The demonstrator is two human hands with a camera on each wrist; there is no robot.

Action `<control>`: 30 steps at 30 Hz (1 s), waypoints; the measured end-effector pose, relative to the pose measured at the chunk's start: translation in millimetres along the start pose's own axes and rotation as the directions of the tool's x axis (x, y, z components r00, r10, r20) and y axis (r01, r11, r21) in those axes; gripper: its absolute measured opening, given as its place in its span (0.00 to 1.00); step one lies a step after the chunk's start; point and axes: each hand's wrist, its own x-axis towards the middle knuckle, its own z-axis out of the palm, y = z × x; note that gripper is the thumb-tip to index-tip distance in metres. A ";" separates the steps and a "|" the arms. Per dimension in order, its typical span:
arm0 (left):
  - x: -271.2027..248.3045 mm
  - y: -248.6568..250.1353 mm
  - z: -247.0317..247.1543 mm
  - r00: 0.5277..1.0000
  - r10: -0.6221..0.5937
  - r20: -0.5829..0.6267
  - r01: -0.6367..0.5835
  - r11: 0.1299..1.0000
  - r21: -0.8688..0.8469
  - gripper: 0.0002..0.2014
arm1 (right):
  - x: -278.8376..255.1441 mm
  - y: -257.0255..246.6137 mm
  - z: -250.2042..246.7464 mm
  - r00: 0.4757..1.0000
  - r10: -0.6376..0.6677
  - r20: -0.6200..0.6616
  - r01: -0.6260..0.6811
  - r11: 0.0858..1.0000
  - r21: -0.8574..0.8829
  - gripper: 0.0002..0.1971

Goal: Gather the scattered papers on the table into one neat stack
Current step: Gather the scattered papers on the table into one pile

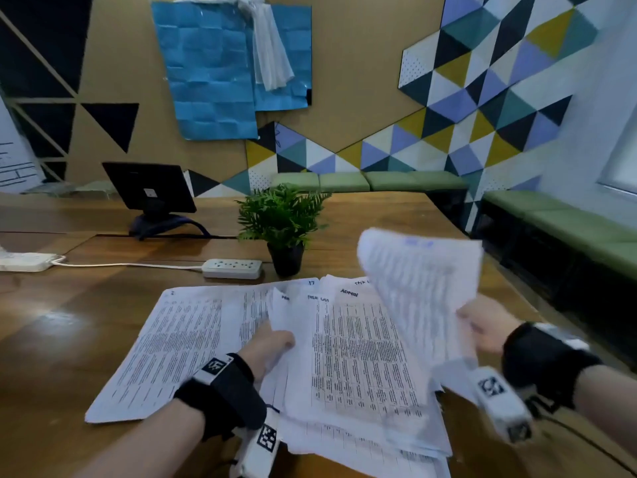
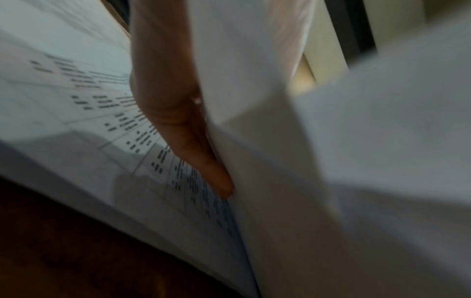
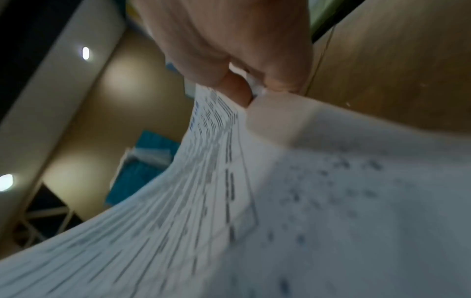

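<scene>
I saw my right hand (image 1: 487, 327) pinching a lifted sheet (image 1: 418, 294) — thumb and fingers (image 3: 237, 90) clamped on its edge. My left hand (image 1: 267, 350) gripped the loose pile (image 1: 358, 360) on the wooden table (image 1: 69, 339) — plant (image 1: 282, 215) behind.

Wall ahead of me (image 1: 362, 81): tan, black triangles at left, blue paper sheet (image 1: 213, 74) pinned up with white cloth over its top | right wall: panels of blue, teal, yellow, white triangles (image 1: 482, 98) | green bench cushions (image 1: 379, 181) along both walls | window edge (image 1: 624, 160) far right | ceiling spotlights (image 3: 85, 53) lit.
</scene>
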 end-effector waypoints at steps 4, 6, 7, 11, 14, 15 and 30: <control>-13.7 13.7 -5.6 0.994 -0.051 0.099 0.071 0.975 -0.208 0.23 | -28.7 11.1 47.0 0.967 0.070 0.244 -0.055 0.996 -0.069 0.19; -17.1 15.9 -4.1 0.986 -0.043 0.158 0.074 0.977 -0.201 0.17 | -37.0 7.1 56.3 0.972 0.039 0.232 -0.008 0.991 -0.134 0.20; -19.2 15.6 -3.0 0.987 -0.027 0.160 0.050 0.988 -0.143 0.14 | -45.1 0.0 59.0 0.967 0.048 0.251 -0.009 0.988 -0.155 0.20; -14.3 9.4 3.7 0.990 0.042 0.136 -0.037 0.999 -0.038 0.25 | -54.9 -12.0 49.3 0.982 0.130 0.139 -0.028 0.821 -0.570 0.32; -21.6 13.0 10.1 0.963 0.174 0.206 -0.147 0.979 -0.142 0.25 | -52.5 -8.0 34.9 0.950 0.244 0.194 -0.159 0.915 -0.372 0.25; -26.2 16.5 14.0 0.951 0.213 0.223 -0.171 0.966 -0.194 0.26 | -54.3 -7.9 29.9 0.942 0.249 0.225 -0.190 0.948 -0.255 0.20; -36.7 53.6 29.4 0.977 0.186 0.105 -0.213 0.887 0.409 0.24 | -44.0 6.3 -17.1 0.936 -0.004 0.352 -0.081 0.971 0.226 0.24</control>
